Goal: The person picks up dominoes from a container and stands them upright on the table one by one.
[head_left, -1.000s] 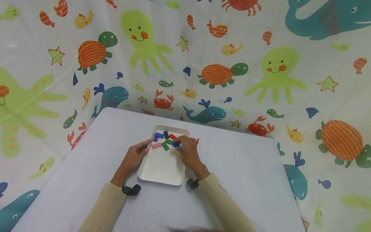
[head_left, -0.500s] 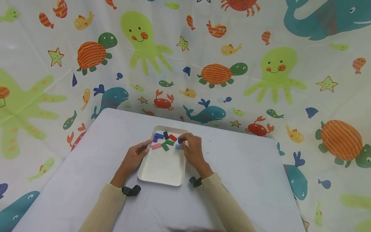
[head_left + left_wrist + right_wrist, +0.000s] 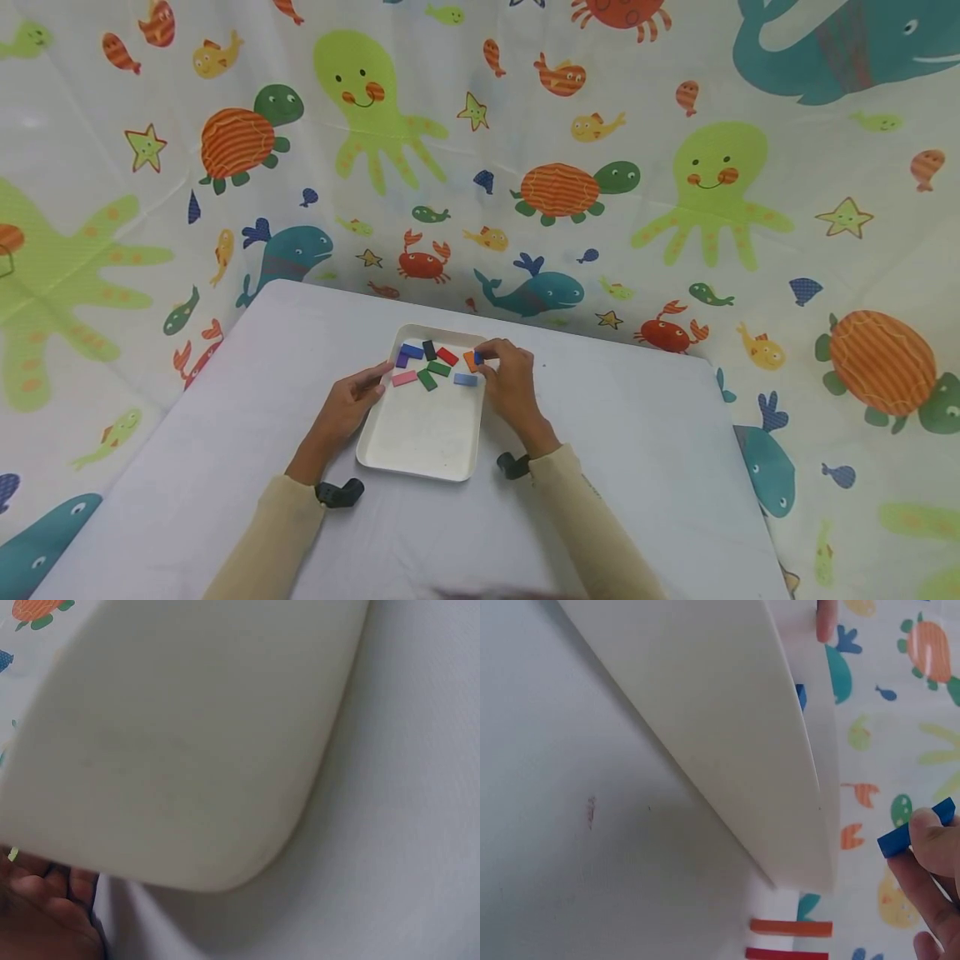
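Between thumb and fingers, my right hand (image 3: 512,379) pinches a small dark blue block (image 3: 895,841) above the right rim of the white tray (image 3: 420,437). An orange block (image 3: 470,362) lies in the tray just left of those fingertips, with a light blue block (image 3: 465,380) below it. My left hand (image 3: 351,404) rests against the tray's left side, its fingertips touching the rim. In the left wrist view, part of that hand shows beside the tray wall.
In the tray's far half lie a red block (image 3: 447,357), a black block (image 3: 429,350), a pink block (image 3: 405,377) and several green, blue and purple ones. Beyond the tray's end, an orange strip (image 3: 791,928) and a red strip (image 3: 786,953) show in the right wrist view.
My right hand has moved right with the dark blue block, from over the tray's blocks to its right rim, uncovering the light blue and orange blocks. My left hand has stayed still.
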A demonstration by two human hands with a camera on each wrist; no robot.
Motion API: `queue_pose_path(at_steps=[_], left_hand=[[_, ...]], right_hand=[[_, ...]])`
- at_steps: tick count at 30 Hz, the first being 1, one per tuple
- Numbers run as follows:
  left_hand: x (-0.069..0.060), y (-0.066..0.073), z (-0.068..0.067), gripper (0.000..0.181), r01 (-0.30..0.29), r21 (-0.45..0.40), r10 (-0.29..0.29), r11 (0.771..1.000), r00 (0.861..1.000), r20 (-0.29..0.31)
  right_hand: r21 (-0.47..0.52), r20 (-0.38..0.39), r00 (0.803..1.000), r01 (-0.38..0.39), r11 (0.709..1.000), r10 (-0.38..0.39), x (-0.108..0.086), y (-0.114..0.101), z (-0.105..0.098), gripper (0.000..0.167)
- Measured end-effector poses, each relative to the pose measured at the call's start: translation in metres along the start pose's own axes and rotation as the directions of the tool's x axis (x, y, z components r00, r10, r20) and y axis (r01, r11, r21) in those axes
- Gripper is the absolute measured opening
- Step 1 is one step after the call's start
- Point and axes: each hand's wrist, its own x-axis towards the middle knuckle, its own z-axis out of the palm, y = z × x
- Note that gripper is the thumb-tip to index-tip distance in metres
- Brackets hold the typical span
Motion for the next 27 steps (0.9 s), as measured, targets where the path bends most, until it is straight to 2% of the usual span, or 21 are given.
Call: queue_pose_path(at_steps=[11,19,27], left_hand=[[0.001,0.001,0.0,0.047,-0.021,0.017,0.021,1.0,1.0,-0.003],[0.0,0.001,0.0,0.048,-0.006,0.016,0.006,1.0,1.0,-0.004],[-0.001,0.0,0.001,0.048,-0.001,0.011,0.001,1.0,1.0,-0.007]], right_hand=[[0.022,-0.025,0.999,-0.042,0.999,0.043,0.003,0.011,-0.008,0.019],[0.05,-0.042,0.995,-0.088,0.995,0.09,0.001,0.013,-0.012,0.022],[0.071,-0.072,0.994,-0.078,0.994,0.083,0.0,0.022,-0.017,0.022]])
